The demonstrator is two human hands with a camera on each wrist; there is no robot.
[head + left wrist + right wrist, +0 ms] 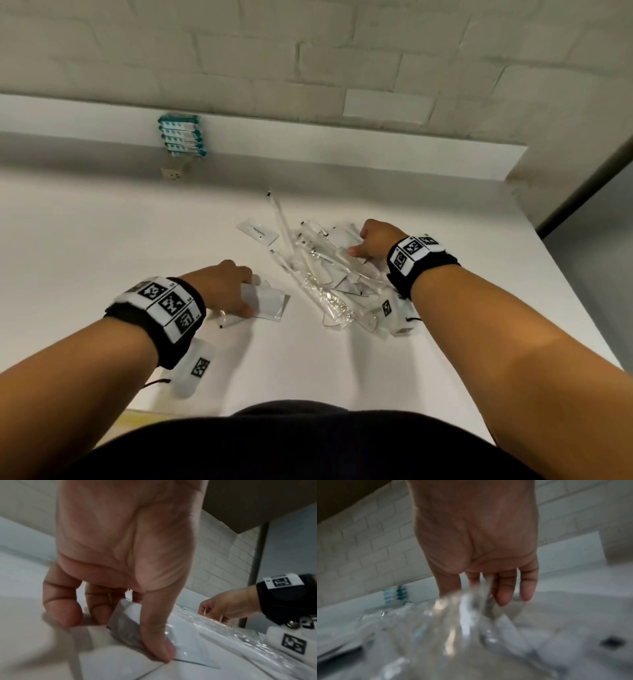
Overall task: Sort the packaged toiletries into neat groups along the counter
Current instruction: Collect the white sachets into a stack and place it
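Note:
A loose pile of clear-wrapped toiletries (322, 274) lies on the white counter (102, 240), right of centre. My right hand (358, 245) is at the pile's far right and grips a clear-wrapped packet (467, 615) between thumb and fingers. My left hand (251, 293) is at the pile's left edge and pinches a flat white sachet (270, 301), with the thumb (159, 645) pressing on its top and the fingers curled behind it. Another white sachet (257, 233) lies flat beyond the pile. What sits under the pile is hidden.
A stack of teal-and-white packets (181, 135) sits on the raised ledge against the tiled wall, far left of the pile. A small beige object (174, 173) sits below it. The counter's right edge (565, 291) runs close to my right forearm.

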